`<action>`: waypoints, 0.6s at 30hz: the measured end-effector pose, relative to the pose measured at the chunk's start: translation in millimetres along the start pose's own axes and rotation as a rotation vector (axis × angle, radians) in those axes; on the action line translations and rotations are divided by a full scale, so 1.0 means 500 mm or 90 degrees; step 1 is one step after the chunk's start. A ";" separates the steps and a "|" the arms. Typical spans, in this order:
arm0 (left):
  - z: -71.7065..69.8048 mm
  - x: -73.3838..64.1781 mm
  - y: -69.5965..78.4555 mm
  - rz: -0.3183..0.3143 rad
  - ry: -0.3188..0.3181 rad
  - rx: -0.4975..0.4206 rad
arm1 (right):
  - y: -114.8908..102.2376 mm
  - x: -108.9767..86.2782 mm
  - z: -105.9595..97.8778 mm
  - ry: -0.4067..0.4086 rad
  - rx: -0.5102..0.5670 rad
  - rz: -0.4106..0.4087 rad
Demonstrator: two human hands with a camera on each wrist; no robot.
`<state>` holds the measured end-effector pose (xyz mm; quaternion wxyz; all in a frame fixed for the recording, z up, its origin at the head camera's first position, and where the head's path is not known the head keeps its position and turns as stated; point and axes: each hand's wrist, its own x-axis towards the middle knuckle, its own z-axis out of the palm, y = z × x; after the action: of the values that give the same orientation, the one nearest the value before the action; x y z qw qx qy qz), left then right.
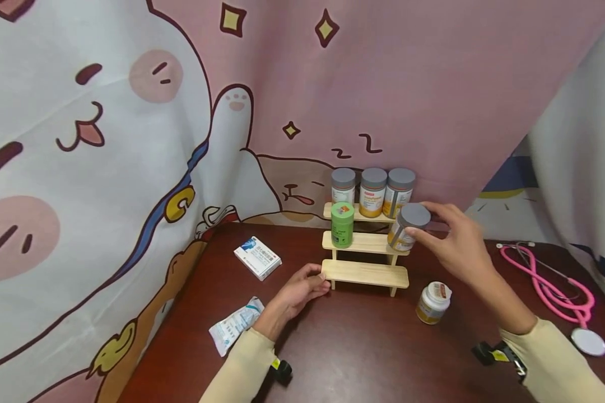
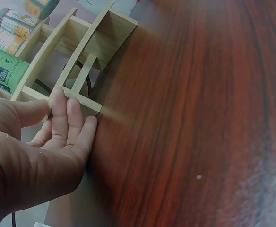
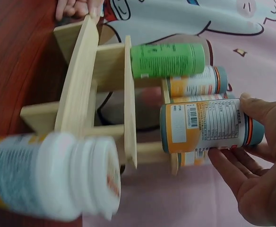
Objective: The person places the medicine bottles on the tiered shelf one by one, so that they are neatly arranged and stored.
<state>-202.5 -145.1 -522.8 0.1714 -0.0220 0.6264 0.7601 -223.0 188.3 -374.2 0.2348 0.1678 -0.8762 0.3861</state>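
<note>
My right hand (image 1: pixel 459 243) grips a supplement bottle (image 1: pixel 402 239) by its grey lid, thumb on one side and fingers on the other. In the right wrist view that bottle (image 3: pixel 209 124) hangs over the right end of the middle step of a three-step wooden display rack (image 1: pixel 365 272). My left hand (image 1: pixel 305 285) pinches the left end of the rack's lowest step, seen close up in the left wrist view, where the fingers (image 2: pixel 74 116) lie against its end. On the middle step's left stands a green bottle (image 1: pixel 341 226). Several grey-lidded bottles (image 1: pixel 373 193) line the top step.
A white bottle (image 1: pixel 433 303) stands on the table right of the rack. Farther right lies a pink stethoscope (image 1: pixel 559 285). On the left are a white medicine box (image 1: pixel 257 257) and a sealed packet (image 1: pixel 236 326). A printed curtain (image 1: pixel 408 84) hangs behind the table.
</note>
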 end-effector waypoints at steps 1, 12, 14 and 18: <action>0.001 0.001 0.000 0.000 0.001 0.000 | -0.005 0.004 0.006 -0.005 0.006 -0.004; -0.006 -0.004 0.000 -0.002 0.002 0.003 | -0.048 0.036 0.080 -0.073 0.045 0.025; -0.005 -0.003 0.001 -0.003 -0.001 0.005 | -0.051 0.039 0.089 -0.072 0.047 0.036; 0.001 0.001 0.002 -0.004 -0.009 0.007 | -0.051 0.042 0.102 -0.065 0.031 0.046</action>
<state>-203.3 -144.4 -522.0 0.1787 -0.0177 0.6292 0.7562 -243.0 130.7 -377.7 0.1717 0.1611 -0.8828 0.4065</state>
